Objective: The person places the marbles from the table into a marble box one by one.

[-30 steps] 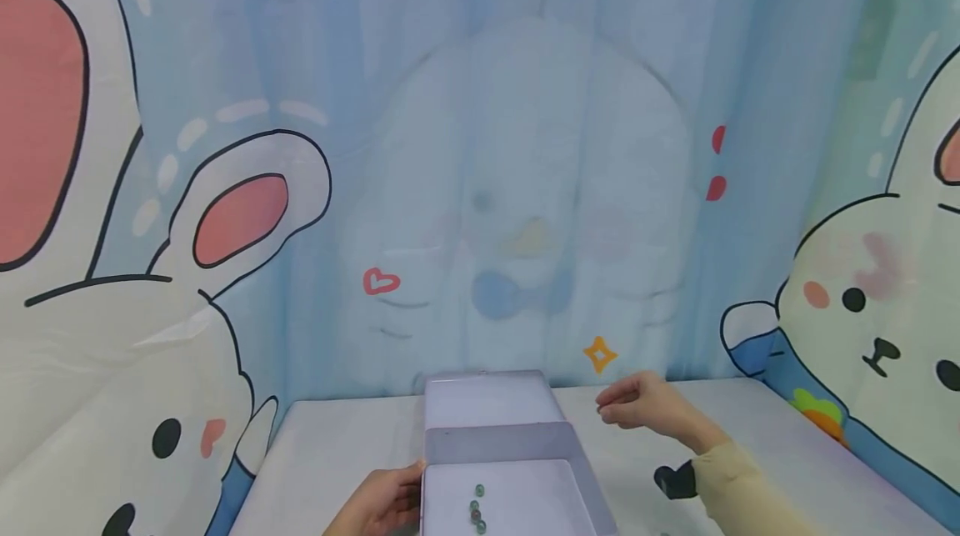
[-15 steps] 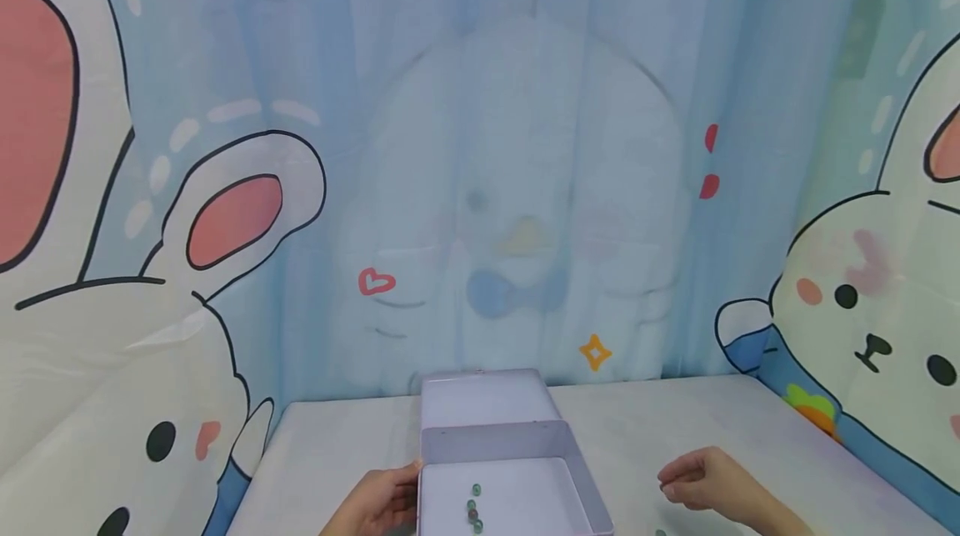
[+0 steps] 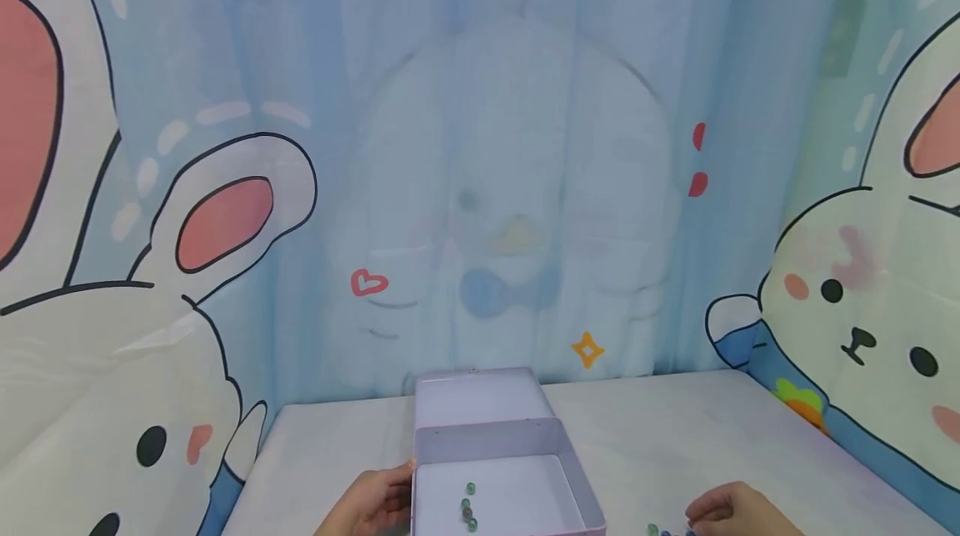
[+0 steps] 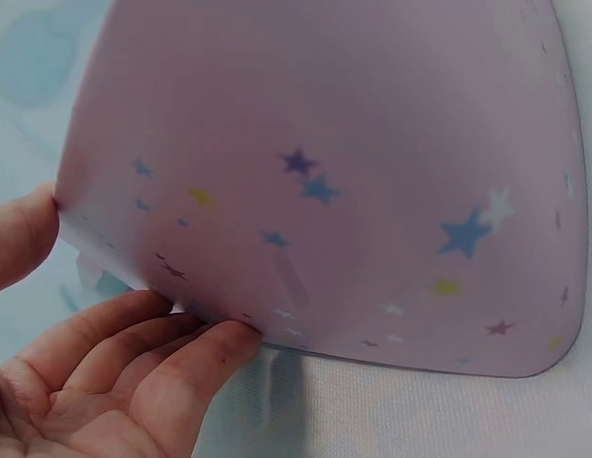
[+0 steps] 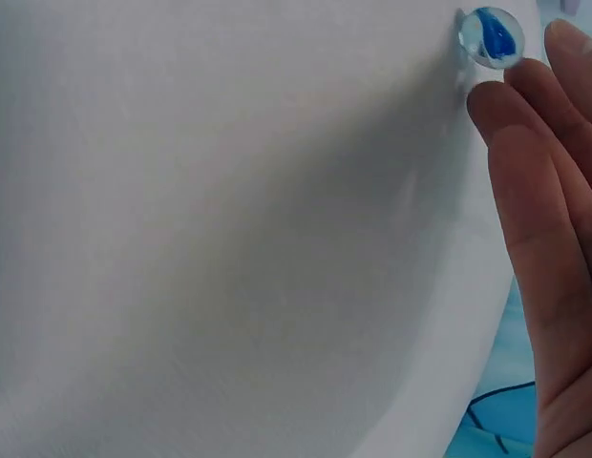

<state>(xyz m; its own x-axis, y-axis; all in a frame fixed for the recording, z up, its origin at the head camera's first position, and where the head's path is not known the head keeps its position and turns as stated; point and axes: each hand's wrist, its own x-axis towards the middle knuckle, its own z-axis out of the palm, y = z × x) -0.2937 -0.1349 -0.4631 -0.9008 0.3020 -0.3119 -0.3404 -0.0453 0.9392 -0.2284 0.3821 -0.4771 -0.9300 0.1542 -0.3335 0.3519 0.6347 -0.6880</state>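
A pale lilac box (image 3: pixel 581 478) stands uncovered on the table, with several green and brownish glass marbles (image 3: pixel 471 488) inside. My left hand (image 3: pixel 377 496) holds the box by its left side. In the left wrist view, the thumb (image 4: pixel 24 239) is at one edge and the fingertips (image 4: pixel 234 343) are at the lower edge of the star-printed wall (image 4: pixel 372 143). To the right of the box, my right hand (image 3: pixel 738 511) hovers low by loose marbles (image 3: pixel 652 529). In the right wrist view its fairly straight fingers (image 5: pixel 525 191) reach a clear marble with a blue swirl (image 5: pixel 492 38).
The box's lid (image 3: pixel 480 398) lies behind it, toward the curtain. White cloth covers the table (image 3: pixel 630 428). A light blue curtain (image 3: pixel 510 144) printed with cartoon rabbits hangs behind the table's far edge.
My right hand has come down and toward me, from beyond the box's right side to the loose marbles. The left hand keeps its hold on the box. The head view has shifted slightly.
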